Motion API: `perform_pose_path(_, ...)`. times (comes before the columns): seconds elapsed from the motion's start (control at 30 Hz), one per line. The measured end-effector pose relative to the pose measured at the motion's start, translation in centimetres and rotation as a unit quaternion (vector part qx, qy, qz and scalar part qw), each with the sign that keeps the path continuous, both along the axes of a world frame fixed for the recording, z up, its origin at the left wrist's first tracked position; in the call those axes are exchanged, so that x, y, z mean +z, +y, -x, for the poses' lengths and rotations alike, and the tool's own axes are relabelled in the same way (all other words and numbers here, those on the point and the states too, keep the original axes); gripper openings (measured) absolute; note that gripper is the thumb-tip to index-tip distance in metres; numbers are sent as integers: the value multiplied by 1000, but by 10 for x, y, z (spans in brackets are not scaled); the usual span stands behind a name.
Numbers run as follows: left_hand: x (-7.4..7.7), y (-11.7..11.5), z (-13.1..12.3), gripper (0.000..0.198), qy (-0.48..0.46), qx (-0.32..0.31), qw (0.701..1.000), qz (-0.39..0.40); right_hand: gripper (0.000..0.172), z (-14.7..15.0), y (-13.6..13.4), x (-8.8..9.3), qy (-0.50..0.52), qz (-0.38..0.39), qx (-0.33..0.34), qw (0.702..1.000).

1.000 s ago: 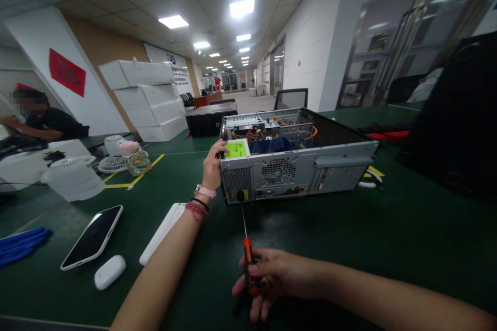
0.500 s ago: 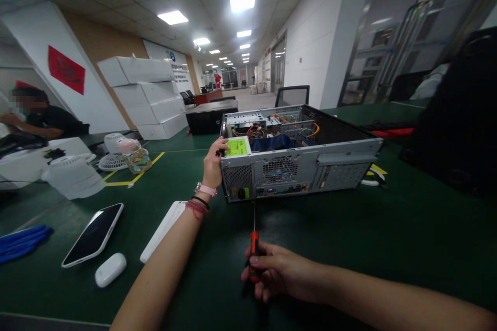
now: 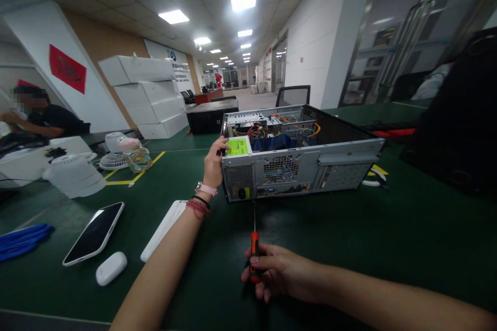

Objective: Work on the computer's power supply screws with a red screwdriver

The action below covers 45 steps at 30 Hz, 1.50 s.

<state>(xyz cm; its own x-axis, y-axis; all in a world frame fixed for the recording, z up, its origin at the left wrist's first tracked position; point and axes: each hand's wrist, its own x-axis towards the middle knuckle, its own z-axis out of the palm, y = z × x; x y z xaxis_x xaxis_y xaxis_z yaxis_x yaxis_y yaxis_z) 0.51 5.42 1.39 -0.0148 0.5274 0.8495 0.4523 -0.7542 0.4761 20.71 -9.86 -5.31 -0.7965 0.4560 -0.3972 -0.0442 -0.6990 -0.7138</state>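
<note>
An opened computer case point(image 3: 306, 169) lies on its side on the green table, its metal back panel facing me. Cables and a power supply with a bright green label point(image 3: 237, 146) show inside. My left hand point(image 3: 214, 160) grips the case's near left corner, fingers over the top edge beside that label. A red and black screwdriver point(image 3: 254, 253) is held between the thumb and fingers of my right hand point(image 3: 277, 271). Its thin shaft points away from me, with the tip at the lower edge of the back panel by the power supply; exact contact is too small to tell.
Left of my forearm lie a white strip-shaped object point(image 3: 163, 230), a phone point(image 3: 94, 232), a white earbud case point(image 3: 111, 269) and blue gloves point(image 3: 24, 240). Farther back are small white fans point(image 3: 72, 176), a jar point(image 3: 135, 156) and stacked white boxes point(image 3: 149, 95). A person sits at far left.
The camera view has shifted very slightly. Both hands, the screwdriver and the computer case keep their places relative to one another.
</note>
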Motion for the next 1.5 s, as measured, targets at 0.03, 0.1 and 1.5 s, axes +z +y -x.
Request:
perform_pose_path(0.03,0,0,0,44,1,3,1000,2,50,0,0,0,0,1,0,1000)
perform_pose_path(0.1,1,-1,0,45,0,1,1000,2,49,-1,0,0,0,0,-1,1000)
perform_pose_path(1.5,0,0,-1,44,-6,-6,1000,-1,44,5,-6,0,-26,-36,-67,997)
